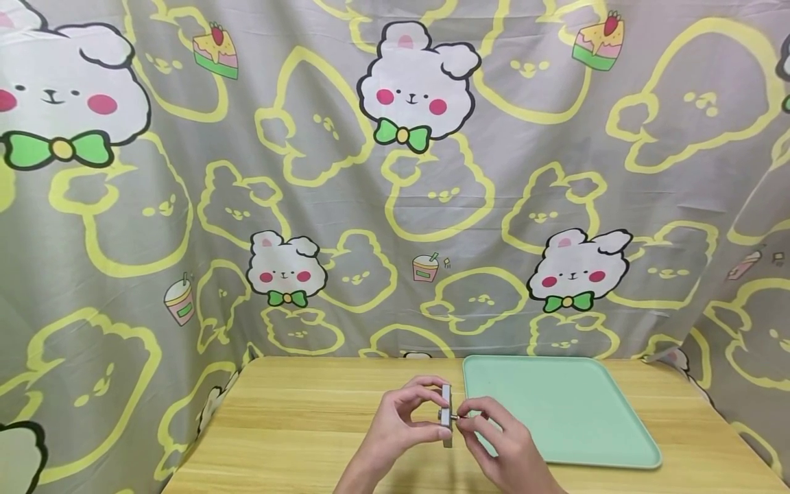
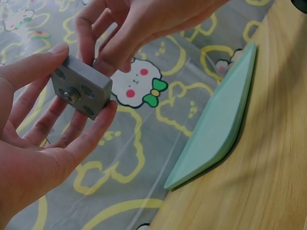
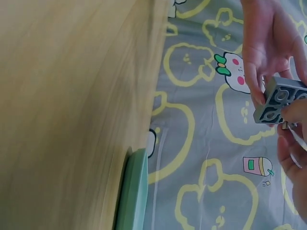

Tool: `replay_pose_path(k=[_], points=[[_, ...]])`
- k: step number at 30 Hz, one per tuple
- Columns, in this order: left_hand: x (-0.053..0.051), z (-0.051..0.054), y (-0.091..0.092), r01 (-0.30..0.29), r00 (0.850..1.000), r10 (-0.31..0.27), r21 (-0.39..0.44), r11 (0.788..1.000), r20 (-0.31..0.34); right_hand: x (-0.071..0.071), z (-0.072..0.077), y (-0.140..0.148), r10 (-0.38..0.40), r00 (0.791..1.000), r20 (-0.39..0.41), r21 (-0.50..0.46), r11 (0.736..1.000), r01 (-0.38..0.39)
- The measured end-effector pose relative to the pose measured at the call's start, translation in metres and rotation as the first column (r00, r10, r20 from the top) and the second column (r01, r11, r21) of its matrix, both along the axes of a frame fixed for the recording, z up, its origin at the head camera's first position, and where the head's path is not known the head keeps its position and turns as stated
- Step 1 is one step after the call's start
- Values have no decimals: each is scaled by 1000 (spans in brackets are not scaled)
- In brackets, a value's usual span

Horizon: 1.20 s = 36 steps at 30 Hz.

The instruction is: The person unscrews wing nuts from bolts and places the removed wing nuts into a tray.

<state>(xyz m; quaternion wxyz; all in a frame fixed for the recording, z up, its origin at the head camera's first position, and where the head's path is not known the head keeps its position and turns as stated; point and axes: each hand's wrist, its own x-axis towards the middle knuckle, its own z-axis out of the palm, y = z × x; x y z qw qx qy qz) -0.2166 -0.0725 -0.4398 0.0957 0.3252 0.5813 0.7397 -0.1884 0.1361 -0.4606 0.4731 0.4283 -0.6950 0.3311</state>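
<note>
My left hand [image 1: 401, 424] grips a grey square block [image 2: 82, 86] by its opposite edges, thumb on one side and fingers on the other. The block stands upright above the table. One face has several round holes around a short metal stub [image 2: 72, 95] in the middle; recessed rings [image 3: 272, 115] mark the other face. A thin metal shaft [image 1: 455, 416] sticks out of the block towards the right. My right hand [image 1: 503, 439] pinches that shaft between thumb and fingertips, close to the block. Those fingers hide the shaft's end.
A mint-green tray [image 1: 574, 412] lies on the right of the wooden table [image 1: 296, 412], just beyond my right hand. Behind the table and along both sides hangs a grey curtain [image 1: 345, 206] printed with cartoon faces.
</note>
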Motion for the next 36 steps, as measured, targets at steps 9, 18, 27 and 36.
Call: replay_pose_path(k=[9,18,27,36], points=[[0,-1,-1,-1,1000,1,7,1000,1,2,10,-3,-16,991,-133,60,998,24],[-1,1,1,-21,1000,21,-4,1000,-12,6,1,5,88,969,230,-122,991,-61],[0,1,3,-18,997,18,-1,1000,-69,14,14,8,341,456,822,-454,876,164],[2,-1,5,-27,997,25,-26,999,-79,9,14,12,455,136,880,-473,865,168]])
